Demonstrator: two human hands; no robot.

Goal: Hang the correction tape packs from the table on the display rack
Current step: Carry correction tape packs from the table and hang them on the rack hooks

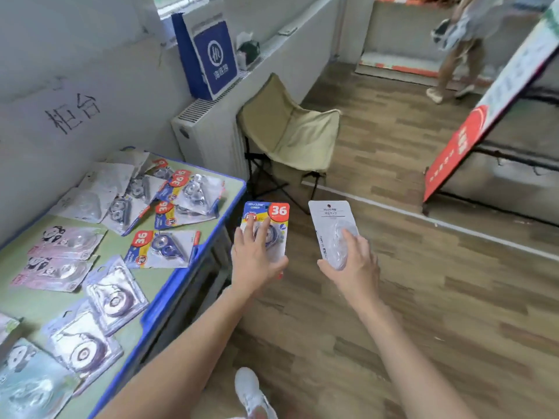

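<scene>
My left hand (255, 258) holds a blue and yellow correction tape pack (270, 214) with a red "36" badge, upright over the floor just right of the table. My right hand (352, 261) holds a white correction tape pack (329, 216) by its clear blister, also upright. Several more packs lie on the green table (39, 309): blue "36" packs (165, 249), pink panda packs (65, 240), clear white packs (87, 201) and lilac packs (113, 297). A slanted rack with a red and white sign (462, 140) stands at the right.
A beige folding chair (290, 131) stands past the table's end, next to a white radiator (205, 131) with a blue paper bag (208, 55) on it. A person's legs (453, 65) show at the far top right. The floor is wood plank; my white shoe (251, 391) is below.
</scene>
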